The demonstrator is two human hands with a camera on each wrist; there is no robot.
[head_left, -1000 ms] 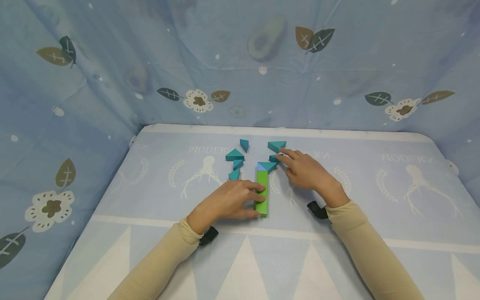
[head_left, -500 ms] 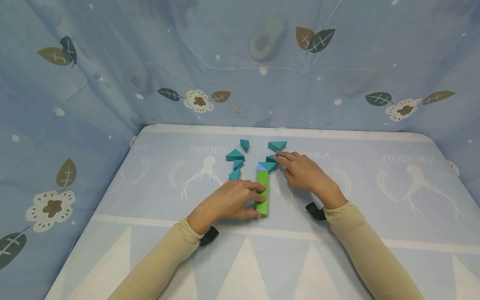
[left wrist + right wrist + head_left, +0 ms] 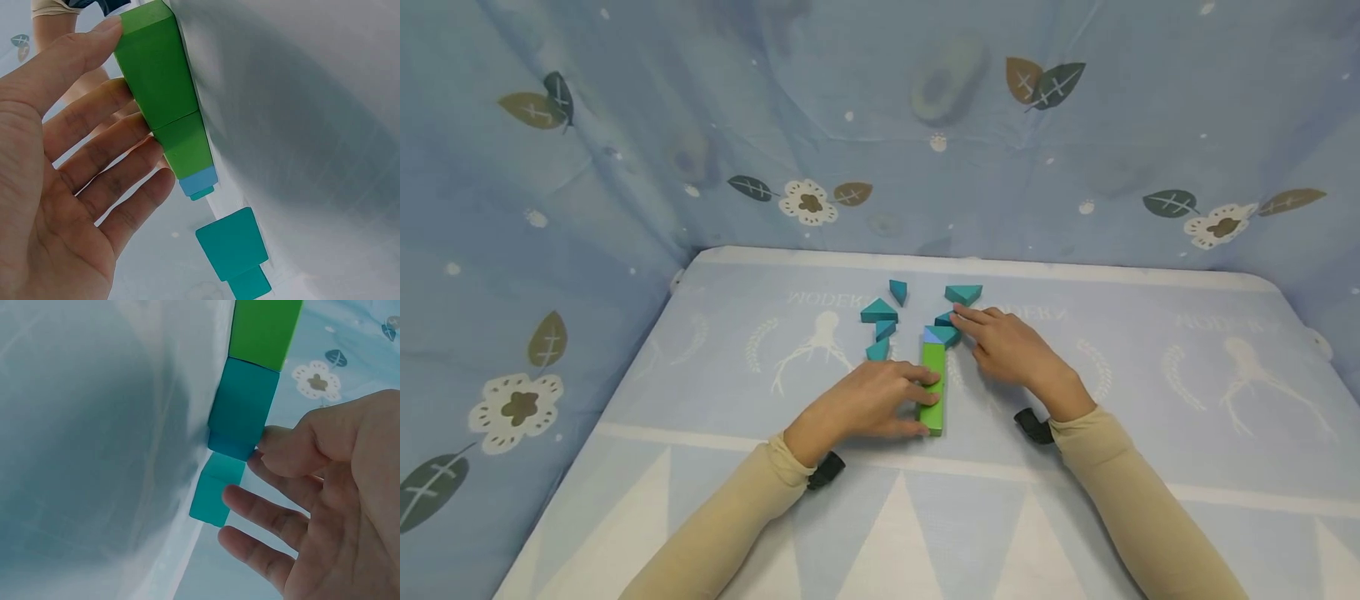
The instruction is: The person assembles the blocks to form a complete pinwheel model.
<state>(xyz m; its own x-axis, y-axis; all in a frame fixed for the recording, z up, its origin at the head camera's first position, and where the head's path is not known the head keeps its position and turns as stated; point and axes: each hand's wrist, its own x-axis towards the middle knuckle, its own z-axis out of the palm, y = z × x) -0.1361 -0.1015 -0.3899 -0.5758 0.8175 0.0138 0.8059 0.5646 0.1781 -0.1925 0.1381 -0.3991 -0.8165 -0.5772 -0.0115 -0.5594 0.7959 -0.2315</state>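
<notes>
Green blocks (image 3: 933,358) stand end to end in a row on the table. My left hand (image 3: 876,402) rests beside them, its fingertips along their left side and its thumb at the near end. At the far end sits a light-blue block (image 3: 931,337), with a teal triangular block (image 3: 947,336) against its right. Beyond that lies a small dark-teal triangular block (image 3: 943,320); my right hand (image 3: 1011,350) pinches its right end between thumb and index finger. In the right wrist view, the other fingers (image 3: 256,553) reach toward a lighter teal block (image 3: 215,490).
Another teal triangle (image 3: 963,293) lies just past my right fingertips. To the left, several teal triangular blocks (image 3: 878,312) form a loose line, with a dark-teal one (image 3: 898,291) apart behind them. A patterned cloth (image 3: 880,125) hangs behind the table (image 3: 1150,400).
My right hand has shifted slightly left, sliding the small dark-teal triangular block left behind the other teal triangle. My left hand stays on the green blocks. The head view has turned slightly.
</notes>
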